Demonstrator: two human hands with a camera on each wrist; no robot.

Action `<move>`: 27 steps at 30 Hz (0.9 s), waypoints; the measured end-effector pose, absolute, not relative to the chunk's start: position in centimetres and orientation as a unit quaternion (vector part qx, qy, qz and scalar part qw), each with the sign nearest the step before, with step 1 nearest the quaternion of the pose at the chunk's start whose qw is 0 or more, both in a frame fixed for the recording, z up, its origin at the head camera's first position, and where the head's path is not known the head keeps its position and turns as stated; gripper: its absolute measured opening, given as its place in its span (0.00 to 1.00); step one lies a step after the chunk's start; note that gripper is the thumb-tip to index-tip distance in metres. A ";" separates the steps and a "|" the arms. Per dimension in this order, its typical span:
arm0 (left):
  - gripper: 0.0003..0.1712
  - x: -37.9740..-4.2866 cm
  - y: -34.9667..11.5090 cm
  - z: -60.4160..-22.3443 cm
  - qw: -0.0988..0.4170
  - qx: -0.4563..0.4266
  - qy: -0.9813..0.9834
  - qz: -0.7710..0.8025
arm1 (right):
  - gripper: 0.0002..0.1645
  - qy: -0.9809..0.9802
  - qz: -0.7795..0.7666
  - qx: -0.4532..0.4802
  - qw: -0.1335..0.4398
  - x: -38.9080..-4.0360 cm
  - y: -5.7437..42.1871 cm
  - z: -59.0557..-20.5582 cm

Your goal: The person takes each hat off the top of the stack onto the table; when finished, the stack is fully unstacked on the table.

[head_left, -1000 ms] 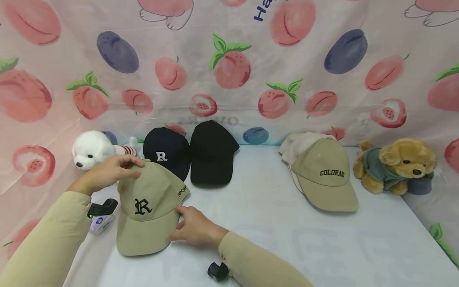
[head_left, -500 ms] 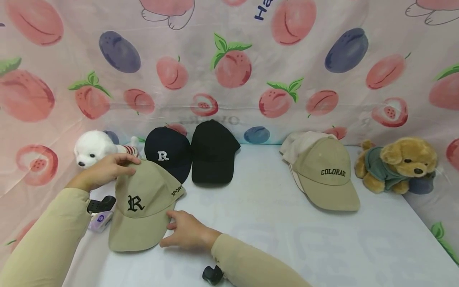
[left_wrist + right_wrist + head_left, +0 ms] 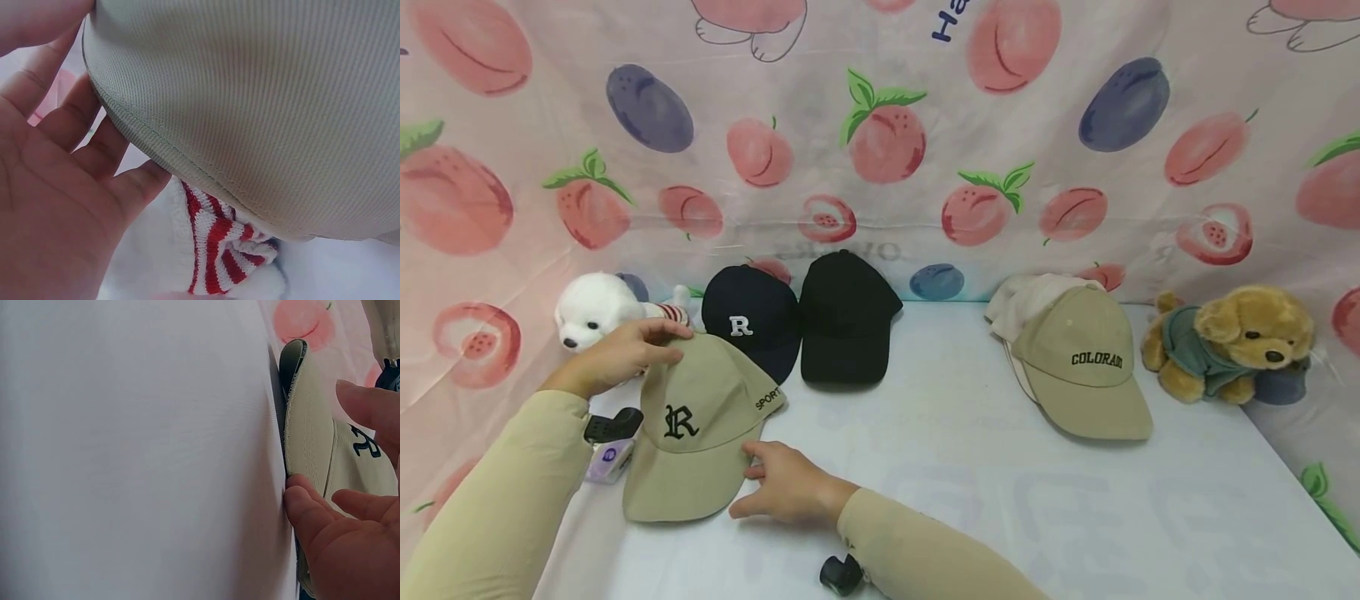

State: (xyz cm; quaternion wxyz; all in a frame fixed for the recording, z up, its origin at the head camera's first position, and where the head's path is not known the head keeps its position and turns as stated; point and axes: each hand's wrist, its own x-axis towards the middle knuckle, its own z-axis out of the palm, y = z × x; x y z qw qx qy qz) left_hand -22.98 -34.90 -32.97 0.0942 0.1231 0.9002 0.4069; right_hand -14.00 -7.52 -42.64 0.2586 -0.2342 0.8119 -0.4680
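A beige baseball cap [image 3: 700, 475] with a black letter R and side lettering lies on the white table, its brim toward me. My left hand [image 3: 621, 354] holds the top of its crown; in the left wrist view the fingers [image 3: 103, 147] meet the edge of the ribbed cloth [image 3: 250, 112]. My right hand [image 3: 793, 483] is beside the brim's right edge, fingers spread. In the right wrist view its fingertips [image 3: 300, 497] touch the brim [image 3: 306, 425], while the thumb stands apart. Behind it are a navy cap [image 3: 767, 342] with a white R and a black cap [image 3: 846, 325].
A white toy dog [image 3: 591, 308] in a striped knit sits at back left, near a purple and white packet [image 3: 610, 460]. On the right are a tan COLORADO cap [image 3: 1078, 367], a pale hat [image 3: 1015, 308] behind it, and a brown toy dog [image 3: 1247, 342] by the table's edge.
The beige cap has slid a little left and slightly back, turning somewhat. My right hand has followed leftward along its brim; my left hand stays near the crown top.
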 end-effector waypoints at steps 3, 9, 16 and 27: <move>0.23 -23.0 -34.9 -32.9 0.096 0.119 0.902 0.403 | 0.50 0.810 -0.468 -0.237 0.262 -14.1 -7.5 -42.7; 0.24 -23.2 -34.9 -33.0 0.100 0.116 0.902 0.404 | 0.49 0.809 -0.469 -0.239 0.262 -14.2 -7.6 -42.8; 0.25 -23.2 -35.0 -33.0 0.101 0.109 0.900 0.409 | 0.49 0.809 -0.468 -0.239 0.263 -14.2 -7.6 -42.8; 0.28 -23.1 -34.8 -32.6 0.071 0.101 0.901 0.415 | 0.47 0.809 -0.474 -0.235 0.254 -14.1 -5.9 -42.3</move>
